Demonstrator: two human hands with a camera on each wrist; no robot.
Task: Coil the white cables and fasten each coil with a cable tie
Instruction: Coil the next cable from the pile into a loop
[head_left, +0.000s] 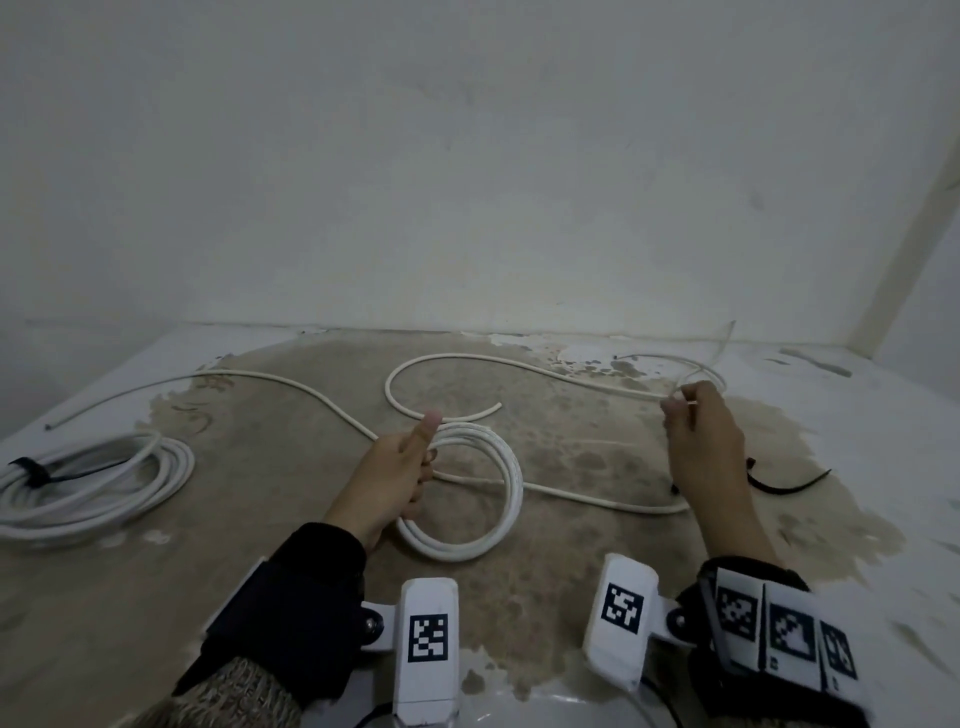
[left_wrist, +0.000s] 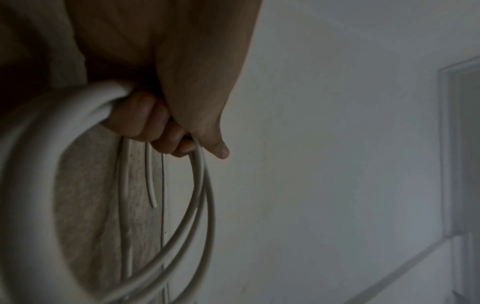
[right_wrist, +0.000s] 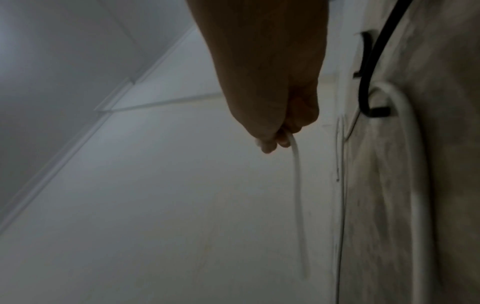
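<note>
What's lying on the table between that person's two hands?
In the head view, loose white cable snakes across the stained tabletop between the left hand, gripping the coil, and the right hand, pinching another stretch.

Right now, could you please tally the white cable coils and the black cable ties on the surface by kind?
White cable coils: 2, the tied coil and the unfinished coil gripped by the left hand.
Black cable ties: 2, the fastened tie on the tied coil and the loose tie beside the right hand.
Total: 4.
</note>
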